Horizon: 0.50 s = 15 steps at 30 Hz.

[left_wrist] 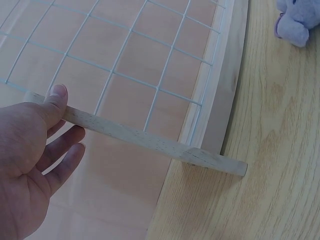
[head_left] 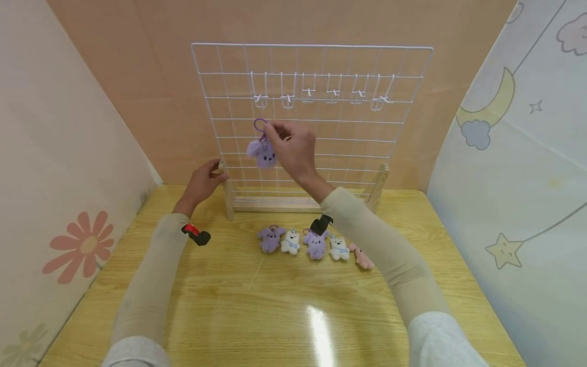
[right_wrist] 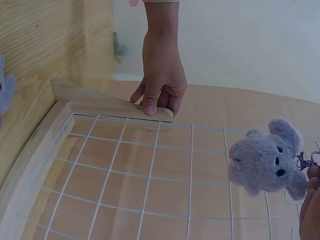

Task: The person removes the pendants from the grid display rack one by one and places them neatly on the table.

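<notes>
My right hand [head_left: 295, 150] pinches the purple ring of a plush keychain [head_left: 264, 154] in front of the white wire grid rack [head_left: 321, 130]. The purple plush hangs below the fingers; in the right wrist view the plush [right_wrist: 265, 157] shows its dark eyes and nose. My left hand [head_left: 202, 182] grips the top of the rack's left wooden foot [head_left: 228, 196]. The left wrist view shows the thumb on one side of that wooden foot [left_wrist: 130, 135] and fingers on the other. Several white hooks [head_left: 287, 94] hang in a row on the upper grid.
A row of plush keychains lies on the wooden table [head_left: 220, 295] before the rack: two purple ones [head_left: 271, 239], two white ones [head_left: 290, 243] and a pink one [head_left: 364, 258], partly behind the right forearm. The rack's right wooden foot [head_left: 379, 186] stands behind that arm.
</notes>
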Each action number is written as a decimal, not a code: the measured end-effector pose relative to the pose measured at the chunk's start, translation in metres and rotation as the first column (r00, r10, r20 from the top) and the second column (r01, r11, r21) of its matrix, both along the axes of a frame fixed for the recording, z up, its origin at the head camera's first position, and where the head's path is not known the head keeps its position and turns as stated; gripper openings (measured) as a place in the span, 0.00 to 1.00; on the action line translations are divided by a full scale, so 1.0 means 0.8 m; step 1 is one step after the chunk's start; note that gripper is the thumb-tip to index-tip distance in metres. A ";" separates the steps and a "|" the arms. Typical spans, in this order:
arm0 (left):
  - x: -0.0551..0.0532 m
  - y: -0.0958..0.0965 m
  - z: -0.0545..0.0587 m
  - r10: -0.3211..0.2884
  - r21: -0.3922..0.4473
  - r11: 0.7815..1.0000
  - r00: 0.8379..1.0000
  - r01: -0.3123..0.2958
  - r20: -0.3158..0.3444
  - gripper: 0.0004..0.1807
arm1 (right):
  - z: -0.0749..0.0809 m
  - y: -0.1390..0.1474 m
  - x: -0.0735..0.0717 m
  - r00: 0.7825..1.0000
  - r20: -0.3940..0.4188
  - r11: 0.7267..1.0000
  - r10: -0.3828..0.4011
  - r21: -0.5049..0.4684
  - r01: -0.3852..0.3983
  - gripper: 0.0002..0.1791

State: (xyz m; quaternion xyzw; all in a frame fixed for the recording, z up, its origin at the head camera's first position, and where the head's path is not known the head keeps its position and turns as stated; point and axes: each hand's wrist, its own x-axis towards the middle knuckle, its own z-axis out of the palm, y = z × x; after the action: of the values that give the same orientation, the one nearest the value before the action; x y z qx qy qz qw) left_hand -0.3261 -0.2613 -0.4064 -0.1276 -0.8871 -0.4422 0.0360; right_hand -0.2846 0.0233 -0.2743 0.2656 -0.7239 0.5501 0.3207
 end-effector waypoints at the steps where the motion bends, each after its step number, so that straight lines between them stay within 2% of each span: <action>1: 0.000 0.000 0.000 0.001 0.002 1.000 1.000 -0.001 0.001 0.36 | -0.002 0.001 0.001 1.000 -0.001 1.000 0.005 0.006 -0.005 0.09; 7: 0.000 0.001 0.000 -0.003 0.004 1.000 1.000 0.003 -0.010 0.36 | -0.018 0.004 0.011 0.999 0.036 0.999 0.011 0.033 -0.012 0.10; 15: 0.001 0.001 0.001 0.005 0.002 1.000 1.000 -0.005 -0.008 0.35 | -0.043 0.006 0.025 0.996 0.051 0.997 0.067 0.043 -0.069 0.10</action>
State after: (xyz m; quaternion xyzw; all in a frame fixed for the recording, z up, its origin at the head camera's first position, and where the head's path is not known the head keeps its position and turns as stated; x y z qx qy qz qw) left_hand -0.3255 -0.2605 -0.4058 -0.1269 -0.8868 -0.4425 0.0410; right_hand -0.2649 0.0280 -0.3086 0.2834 -0.7342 0.5508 0.2779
